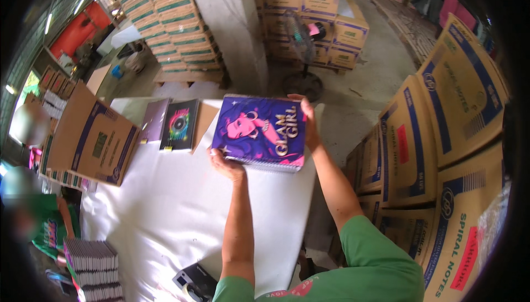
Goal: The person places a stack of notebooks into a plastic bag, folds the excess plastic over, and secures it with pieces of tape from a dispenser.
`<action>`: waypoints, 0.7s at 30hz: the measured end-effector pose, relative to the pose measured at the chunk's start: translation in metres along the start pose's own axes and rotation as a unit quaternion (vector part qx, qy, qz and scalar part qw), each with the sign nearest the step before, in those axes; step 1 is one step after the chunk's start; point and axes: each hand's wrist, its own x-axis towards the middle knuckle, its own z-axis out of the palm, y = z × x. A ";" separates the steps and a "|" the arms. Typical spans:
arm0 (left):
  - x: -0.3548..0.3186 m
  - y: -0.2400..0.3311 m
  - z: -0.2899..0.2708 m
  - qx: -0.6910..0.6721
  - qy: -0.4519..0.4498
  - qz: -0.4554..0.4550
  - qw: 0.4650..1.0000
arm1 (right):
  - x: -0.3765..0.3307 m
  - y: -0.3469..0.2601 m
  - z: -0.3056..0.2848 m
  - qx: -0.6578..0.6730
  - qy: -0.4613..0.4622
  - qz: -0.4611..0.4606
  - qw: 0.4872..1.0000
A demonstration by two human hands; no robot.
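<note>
A stack of spiral notebooks [259, 128], the top cover purple with a pink illustrated figure, is held between my two hands over the far right part of the white table [165, 202]. My left hand [225, 165] grips its near left corner, fingers curled at the edge. Against the far right edge is my right hand [308, 120], its fingers partly hidden by the stack. Just left of the stack lie a black notebook [179, 123] with a bright round speaker design and a purple-grey notebook [155, 117], each with a yellow clip at its lower edge.
An open carton [96, 139] stands at the table's left. Nearer are a notebook pile [96, 269] and a black device [196, 281]. A co-worker in green [52, 219] is at left. Tall cartons [408, 142] line the right; a fan [302, 37] and pillar [234, 26] stand beyond.
</note>
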 end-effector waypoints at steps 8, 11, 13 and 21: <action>0.008 0.001 -0.012 0.127 -0.084 0.017 0.988 | 0.013 0.003 -0.038 -0.053 -0.099 0.068 0.991; 0.006 0.046 -0.018 0.296 -0.088 -0.004 0.951 | 0.018 -0.012 -0.052 -0.260 0.011 -0.030 0.965; 0.002 0.094 -0.037 0.290 -0.053 0.047 0.954 | 0.001 -0.036 -0.024 -0.453 0.152 -0.141 0.867; -0.124 0.382 -0.249 0.273 -0.260 0.274 0.885 | -0.251 -0.048 0.273 -0.291 -0.170 -0.203 0.919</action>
